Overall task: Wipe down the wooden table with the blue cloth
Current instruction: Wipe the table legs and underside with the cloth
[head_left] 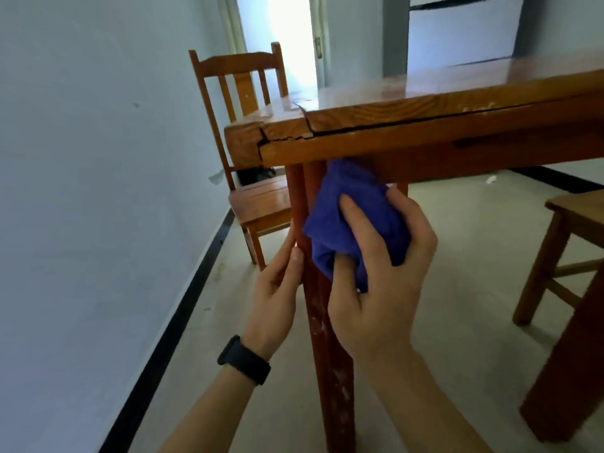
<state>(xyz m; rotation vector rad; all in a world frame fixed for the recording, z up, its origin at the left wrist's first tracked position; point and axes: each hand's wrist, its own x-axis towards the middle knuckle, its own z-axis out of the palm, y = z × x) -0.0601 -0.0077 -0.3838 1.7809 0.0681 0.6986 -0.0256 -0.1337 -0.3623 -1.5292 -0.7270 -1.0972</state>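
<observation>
Nearest the camera are the person's two forearms, the left one wearing a black wristband (pixel 243 359).

What could go wrong, as a guess: the near corner of the wooden table (pixel 425 116) has a long open crack (pixel 359 127) along its edge, right above the cloth. If the wipe runs up into it, the fabric could snag on the split wood or pry it wider. The lower leg also looks scuffed and flaky, so hard rubbing might lift more finish. And the cloth is so bunched up that only a small patch is probably doing any wiping.

Fingers now. The right hand (pixel 382 279) has its fingers (pixel 343 273) curled tight into the blue cloth (pixel 353 217), thumb laid across the front, so it's a full grip on a wadded bundle. That bundle is pressed against the right side of the table leg (pixel 330 354), just under the tabletop's near corner. The left hand (pixel 277 289) is on the leg's left side, thumb on the front face and fingers (pixel 287 246) fairly straight along the side. It looks like a light steadying pinch, though how far they wrap behind is hidden.

Further out, a wooden chair (pixel 242 93) stands at the far left by the wall. A wooden stool (pixel 575 223) pokes in at the right.
</observation>
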